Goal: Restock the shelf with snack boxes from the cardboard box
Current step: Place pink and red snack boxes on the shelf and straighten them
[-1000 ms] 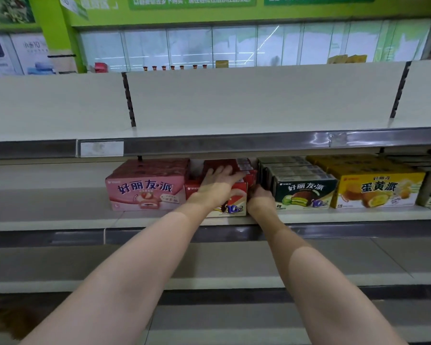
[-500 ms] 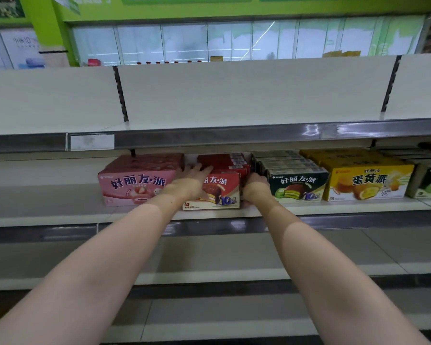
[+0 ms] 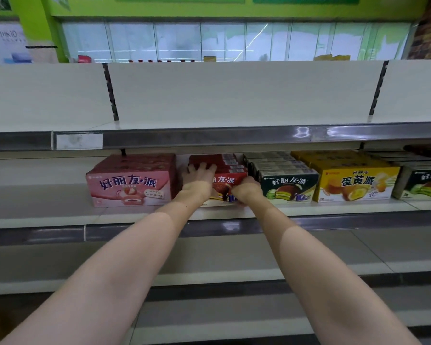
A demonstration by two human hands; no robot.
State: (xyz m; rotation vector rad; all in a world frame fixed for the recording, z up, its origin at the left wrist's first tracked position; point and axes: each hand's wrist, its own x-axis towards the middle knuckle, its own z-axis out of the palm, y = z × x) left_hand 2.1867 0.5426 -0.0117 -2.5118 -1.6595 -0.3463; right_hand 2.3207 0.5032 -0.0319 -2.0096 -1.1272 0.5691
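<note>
Both hands hold the red box (image 3: pixel 225 180) on the shelf (image 3: pixel 47 215): left hand (image 3: pixel 197 179) flat on top, right hand (image 3: pixel 246 191) gripping its corner. Left of the red box, much shelf looks bare.

Head camera faces forward and slightly down, near the shelf (image 3: pixel 234 212).

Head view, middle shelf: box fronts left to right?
pink box → red box, held between the left hand and right hand → dark green box → yellow box → another dark green box, cut off by the right edge.
</note>
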